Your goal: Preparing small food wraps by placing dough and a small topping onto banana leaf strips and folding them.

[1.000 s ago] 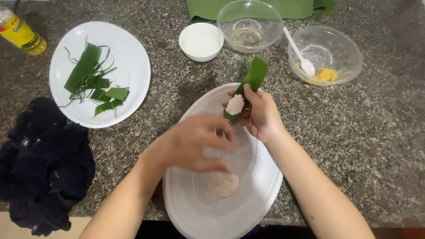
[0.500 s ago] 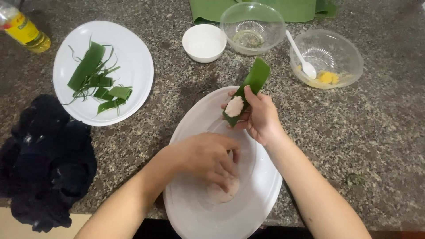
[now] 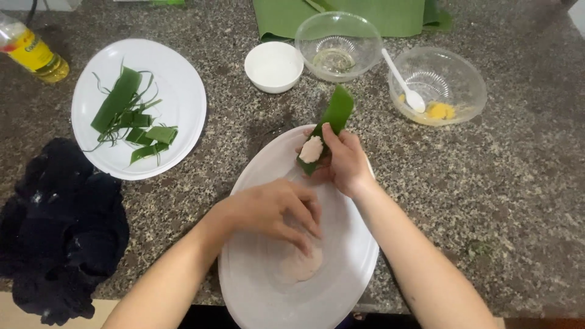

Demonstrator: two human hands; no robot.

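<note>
While the right hand (image 3: 344, 161) pinched a strip of green leaf (image 3: 332, 119) with a small lump of white dough (image 3: 311, 149) resting on its lower end, the strip stood tilted up and away over the far rim of the large white plate (image 3: 341, 286) at the near edge of the bench (image 3: 524, 183). The left hand (image 3: 274, 210) lay palm down over the middle of that plate, fingers curled and reaching onto the pale mound of dough (image 3: 300, 265) lying there; it touched the mound, but whether it had closed on a piece could not be told. By the look of it, the step in hand was portioning dough onto the leaf, and a further pinch would call for a light pull so that the mound did not smear or drag across the plate. Beyond the plate stood a small white bowl (image 3: 273, 66), a clear glass bowl (image 3: 338, 45), and a second clear bowl (image 3: 454, 76) holding a yellow filling (image 3: 440, 111) and a white spoon (image 3: 403, 82). To the left sat a white plate of cut leaf strips (image 3: 131, 116), with a bottle of yellow oil (image 3: 30, 52) behind it and a dark cloth (image 3: 58, 225) near it.
</note>
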